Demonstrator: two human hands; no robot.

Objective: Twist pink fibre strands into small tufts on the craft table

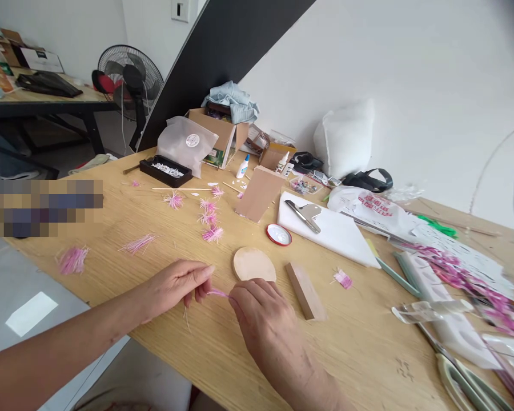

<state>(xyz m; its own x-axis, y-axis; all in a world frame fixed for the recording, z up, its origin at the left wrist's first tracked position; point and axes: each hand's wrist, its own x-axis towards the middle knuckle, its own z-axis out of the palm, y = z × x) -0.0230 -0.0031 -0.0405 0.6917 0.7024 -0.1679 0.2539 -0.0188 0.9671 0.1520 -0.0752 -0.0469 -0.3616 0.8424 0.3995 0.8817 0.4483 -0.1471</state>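
A thin pink strand (218,293) stretches between my two hands, low over the front of the wooden table. My left hand (177,285) pinches one end between thumb and fingers, and fine pale threads (187,318) dangle below it. The other end runs into my right hand (263,319), whose curled fingers close on it; its fingertips are partly hidden. Just beyond the right hand lies a round wooden disc (253,264). A wooden block (305,291) rests to its right. Pink thread tufts (208,218) and a loose bundle of pink strands (139,244) lie farther back.
A red-rimmed lid (278,234), a white pad (338,234) with a metal clip (304,216), and a cardboard piece (260,194) lie beyond the disc. Scissors (458,371) and pink ribbons (462,279) are at right. Glue bottles (243,166) and a black tray (166,171) stand behind.
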